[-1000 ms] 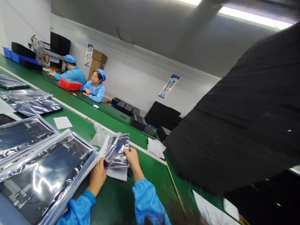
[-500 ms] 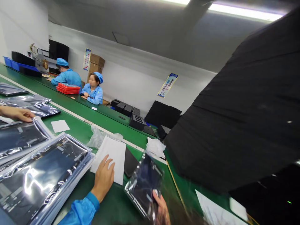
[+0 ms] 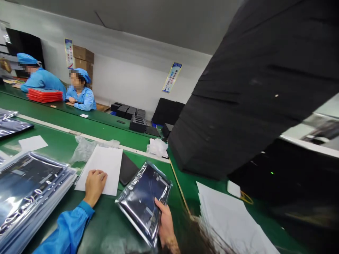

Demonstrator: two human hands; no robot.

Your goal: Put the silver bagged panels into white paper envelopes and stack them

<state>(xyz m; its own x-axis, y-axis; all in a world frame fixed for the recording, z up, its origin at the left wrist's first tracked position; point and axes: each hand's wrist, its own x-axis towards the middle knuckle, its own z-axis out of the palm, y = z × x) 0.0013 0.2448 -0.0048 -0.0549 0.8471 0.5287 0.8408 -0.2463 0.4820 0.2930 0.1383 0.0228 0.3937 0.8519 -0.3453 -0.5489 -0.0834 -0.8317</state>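
My right hand (image 3: 165,220) grips a thin dark flat panel in a clear plastic bag (image 3: 144,201), thumb on top. The panel is tilted above the green bench, its face toward me. My left hand (image 3: 95,185), in a blue sleeve, rests on a stack of white paper (image 3: 109,169) with its fingers bent and close together; their tips are hidden against the paper. A dark flat sheet (image 3: 128,169) lies partly under the paper. At the left rises a stack of similar bagged panels (image 3: 34,187), cut off by the picture edge.
A crumpled clear bag (image 3: 84,148) lies behind the paper. White sheets (image 3: 230,218) lie at lower right, beside a large black-draped block (image 3: 212,141). Across the green bench (image 3: 116,229), two people in blue sit near a red stack (image 3: 45,95); black trays (image 3: 137,123) stand farther right.
The view has swung right. My left hand's spread fingers have drawn together on the paper. The bagged panel remains in my right hand; another hand at far left has left the view.
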